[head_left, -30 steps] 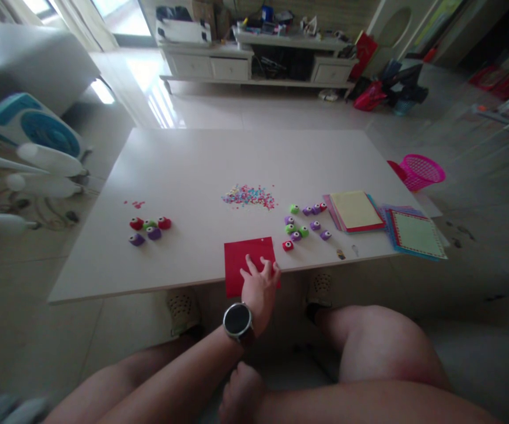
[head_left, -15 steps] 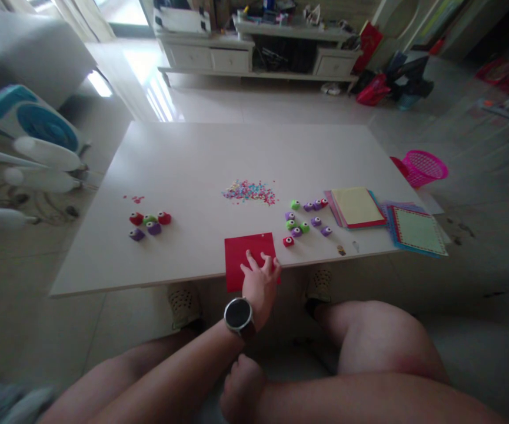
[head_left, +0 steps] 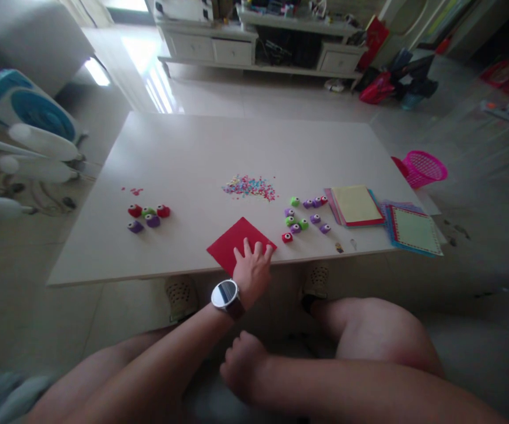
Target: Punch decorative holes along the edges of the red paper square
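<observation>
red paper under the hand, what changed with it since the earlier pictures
The red paper has turned so a corner points toward the table's far side, and it has shifted slightly left and farther onto the table. The left hand moved with it, fingers still spread on it. The right hand stayed curled; the confetti and paper stacks stayed put.

On the table [head_left: 188,153], confetti [head_left: 249,187] lies behind the paper sheet [head_left: 228,244].
</observation>
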`<action>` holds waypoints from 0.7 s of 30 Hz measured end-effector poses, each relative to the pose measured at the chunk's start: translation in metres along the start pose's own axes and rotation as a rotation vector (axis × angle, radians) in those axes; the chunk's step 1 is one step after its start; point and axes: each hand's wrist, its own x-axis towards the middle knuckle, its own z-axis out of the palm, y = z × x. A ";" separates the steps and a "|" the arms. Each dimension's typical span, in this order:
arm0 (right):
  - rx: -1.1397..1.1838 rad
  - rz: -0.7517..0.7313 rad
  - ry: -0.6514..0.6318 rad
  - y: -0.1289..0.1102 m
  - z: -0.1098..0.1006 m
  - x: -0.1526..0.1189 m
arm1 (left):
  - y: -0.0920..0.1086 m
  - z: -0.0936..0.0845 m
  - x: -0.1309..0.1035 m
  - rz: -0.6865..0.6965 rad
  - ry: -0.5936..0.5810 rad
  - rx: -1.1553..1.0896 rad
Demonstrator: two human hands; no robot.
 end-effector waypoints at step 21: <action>-0.265 0.254 0.528 0.161 -0.226 -0.037 | -0.050 0.015 0.002 0.144 0.210 -0.139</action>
